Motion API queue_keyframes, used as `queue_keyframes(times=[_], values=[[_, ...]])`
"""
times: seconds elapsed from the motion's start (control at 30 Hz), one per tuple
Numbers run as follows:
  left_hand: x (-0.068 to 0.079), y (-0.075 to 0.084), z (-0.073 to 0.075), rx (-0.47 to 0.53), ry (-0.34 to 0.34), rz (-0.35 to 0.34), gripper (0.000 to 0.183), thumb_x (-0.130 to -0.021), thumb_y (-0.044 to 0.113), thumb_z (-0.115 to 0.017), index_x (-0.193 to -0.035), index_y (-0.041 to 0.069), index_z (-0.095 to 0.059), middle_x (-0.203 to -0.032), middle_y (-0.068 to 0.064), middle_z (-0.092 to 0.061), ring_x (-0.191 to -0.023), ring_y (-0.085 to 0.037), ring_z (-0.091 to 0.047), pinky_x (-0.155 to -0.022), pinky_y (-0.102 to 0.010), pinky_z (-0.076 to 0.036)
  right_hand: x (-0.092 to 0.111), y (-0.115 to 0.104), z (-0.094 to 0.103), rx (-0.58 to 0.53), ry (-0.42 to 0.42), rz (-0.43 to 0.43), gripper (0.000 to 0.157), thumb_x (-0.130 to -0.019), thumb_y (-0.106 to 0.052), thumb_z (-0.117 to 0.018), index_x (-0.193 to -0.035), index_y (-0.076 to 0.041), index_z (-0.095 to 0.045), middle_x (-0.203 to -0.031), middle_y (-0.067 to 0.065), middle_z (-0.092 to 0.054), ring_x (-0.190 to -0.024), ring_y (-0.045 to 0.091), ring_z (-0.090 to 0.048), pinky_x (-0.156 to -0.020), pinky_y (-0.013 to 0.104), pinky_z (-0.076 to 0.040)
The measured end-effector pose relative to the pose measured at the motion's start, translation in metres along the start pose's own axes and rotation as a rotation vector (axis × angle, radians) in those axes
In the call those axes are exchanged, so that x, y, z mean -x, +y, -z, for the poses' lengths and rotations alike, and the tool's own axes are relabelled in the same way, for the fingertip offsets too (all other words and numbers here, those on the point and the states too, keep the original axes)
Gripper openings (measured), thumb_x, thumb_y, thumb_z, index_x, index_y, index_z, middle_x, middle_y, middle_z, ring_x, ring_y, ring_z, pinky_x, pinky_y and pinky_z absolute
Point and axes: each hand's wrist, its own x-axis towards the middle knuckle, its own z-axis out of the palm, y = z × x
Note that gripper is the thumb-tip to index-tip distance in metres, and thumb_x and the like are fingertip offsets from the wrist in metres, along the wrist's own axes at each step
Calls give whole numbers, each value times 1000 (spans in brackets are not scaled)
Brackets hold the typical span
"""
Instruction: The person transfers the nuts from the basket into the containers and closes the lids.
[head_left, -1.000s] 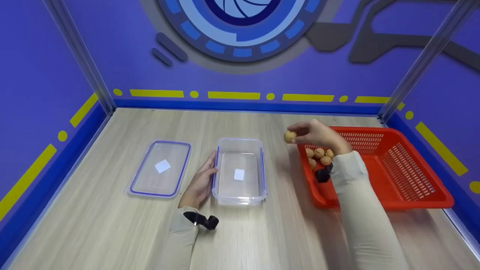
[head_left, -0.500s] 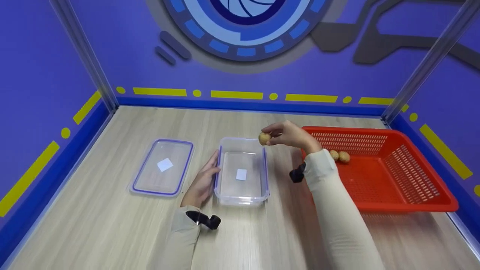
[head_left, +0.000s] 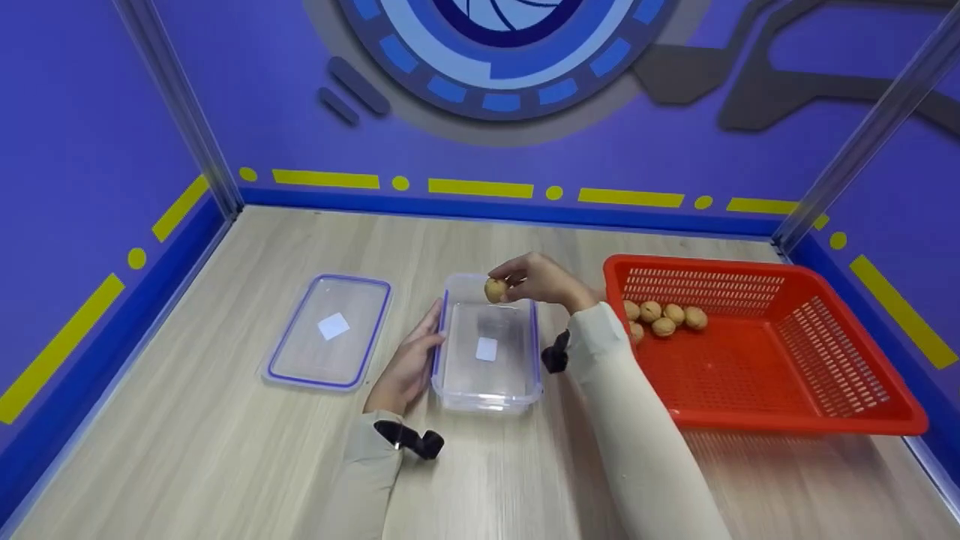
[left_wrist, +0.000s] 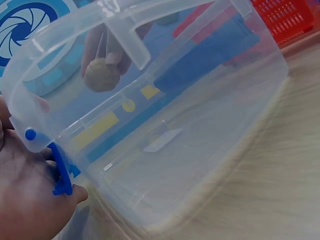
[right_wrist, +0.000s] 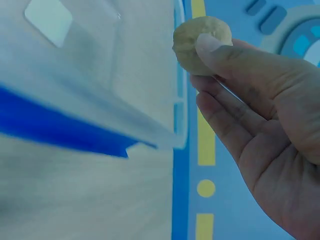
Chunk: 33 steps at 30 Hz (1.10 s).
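Note:
Over the far end of the clear plastic food container (head_left: 487, 375), my right hand (head_left: 544, 281) pinches a walnut (head_left: 494, 290) between thumb and fingers. The right wrist view shows that walnut (right_wrist: 197, 47) at the fingertips, above the rim. My left hand (head_left: 407, 367) rests against the container's left side, fingers extended along it and thumb touching the wall near a blue latch (left_wrist: 62, 170). A white label (head_left: 486, 349) shows at the container's bottom, with no walnuts inside. Several walnuts (head_left: 664, 326) lie in the left far corner of the red basket (head_left: 795, 424).
Left of the container, its clear lid (head_left: 328, 330) with a purple-blue seal lies flat on the wooden table (head_left: 225, 420). Blue-purple panels (head_left: 480, 135) enclose the table at the back and both sides. The red basket stands at the right.
My right hand has carried the walnut leftward from above the basket's edge to over the container. My left hand stays at the container's side. The view has shifted slightly.

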Motion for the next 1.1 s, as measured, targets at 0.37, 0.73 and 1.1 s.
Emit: queue_keyframes(times=[0.37, 0.73, 1.1], values=[[-1, 3, -3, 14, -6, 10, 70, -93, -3, -32, -155, 14, -6, -163, -4, 9, -150, -23, 9, -124, -38, -1, -16, -6, -24, 8, -12, -41, 40, -78, 6, -71, -118, 0, -67, -117, 16, -69, -106, 30, -66, -91, 37, -56], [-2, 3, -3, 3, 9, 5, 69, -92, -3, -33, -155, 13, -8, -163, -5, 9, -149, -22, 13, -123, -38, 5, -27, -10, -45, 39, -49, -105, 41, -75, 8, -69, -115, -2, -69, -115, 13, -70, -108, 28, -66, -90, 33, -57], [0, 1, 0, -7, 12, -18, 66, -94, -2, -34, -154, 6, -9, -162, -9, 7, -149, -24, 13, -122, -38, 8, -28, -8, -59, 69, -92, -214, 41, -78, 7, -68, -117, -4, -69, -118, 12, -69, -111, 27, -65, -98, 38, -52]])
